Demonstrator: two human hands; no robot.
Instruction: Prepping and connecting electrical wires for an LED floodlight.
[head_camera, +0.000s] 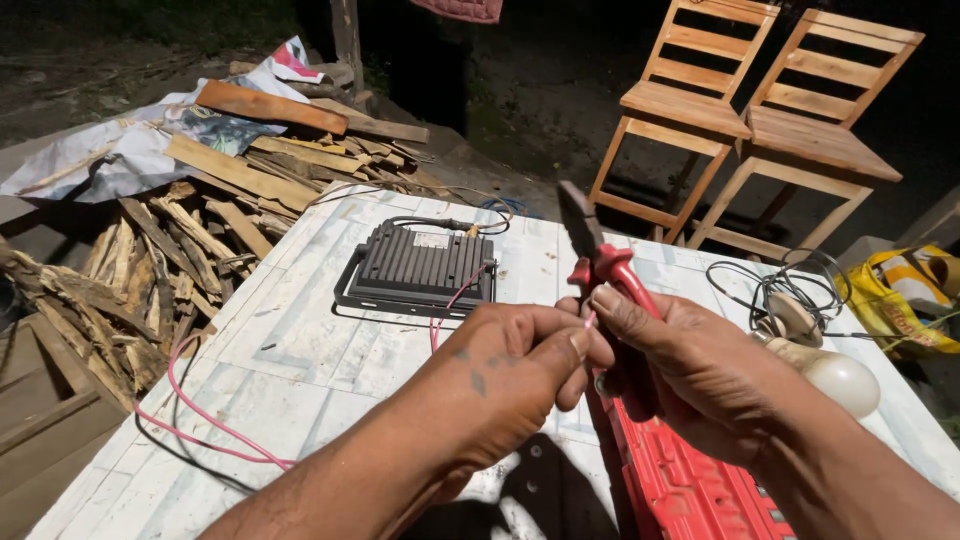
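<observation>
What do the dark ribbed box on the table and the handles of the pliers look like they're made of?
The ribbed box looks like cast metal with a matte dark grey finish; its parallel cooling fins suggest aluminium, though that is a guess. The pliers, held in the right hand, have glossy red handles, likely plastic or rubber sleeves, with dull dark steel-looking jaws.

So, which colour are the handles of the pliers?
Red, on the pliers in the right hand; head view.
</observation>
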